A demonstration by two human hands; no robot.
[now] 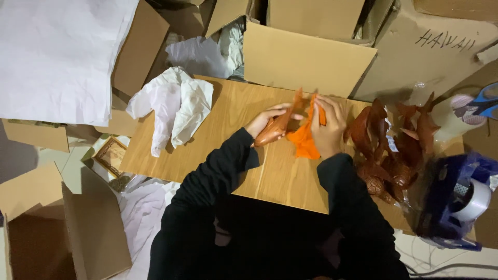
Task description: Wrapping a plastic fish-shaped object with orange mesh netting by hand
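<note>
My left hand (267,120) grips a glossy brown carved wooden fish figure (277,128) over the wooden board (218,140). My right hand (328,124) holds an orange cloth (303,140) pressed against the figure's tail end. Both arms wear black sleeves. A pile of several similar brown carved figures (394,148) lies just right of my right hand.
Crumpled white paper (174,106) rests on the board's left end. Open cardboard boxes (306,57) stand behind and to the left. A blue tape dispenser with a white tape roll (461,205) sits at the right. White sheets (57,52) lie far left.
</note>
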